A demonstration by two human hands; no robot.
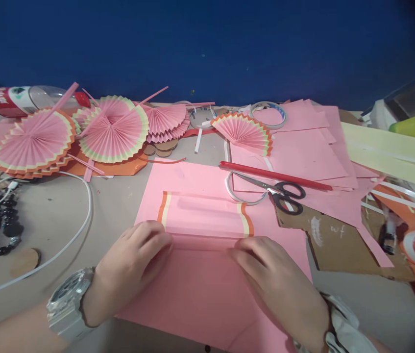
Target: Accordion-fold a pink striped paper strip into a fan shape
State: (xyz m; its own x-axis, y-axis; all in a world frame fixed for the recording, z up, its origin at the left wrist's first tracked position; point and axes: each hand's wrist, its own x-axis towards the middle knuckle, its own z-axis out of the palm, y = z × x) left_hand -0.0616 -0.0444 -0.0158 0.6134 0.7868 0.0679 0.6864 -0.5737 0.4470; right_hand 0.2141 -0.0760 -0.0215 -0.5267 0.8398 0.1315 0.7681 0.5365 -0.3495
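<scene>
Ideally, both ends of the pink strip (203, 213) are worked as a pair, since the fold runs across its width between the two hands and a lead on one side would likely set the crease askew. The strip lies on the large pink sheet (192, 299), spread on the table (115, 201) in front of the person, with orange and cream borders (162, 208) along its left and right ends; lining those bands up on themselves is a good check that a pleat is square. Even, narrow pleats call for light pressure at the ends first, then a firm run along the crease from the middle outward. As for the fingers, those of the left hand (128, 269) are curled and drawn close together, pinching the near edge of the strip at its left end, by the orange band. Those of the right hand (279, 279) bend much the same way, closed narrowly on that edge at the right end. The fingertips are somewhat blurred, so how hard they press, I cannot tell. The scissors (284, 190) lie beyond the right hand, apart from the strip.
</scene>
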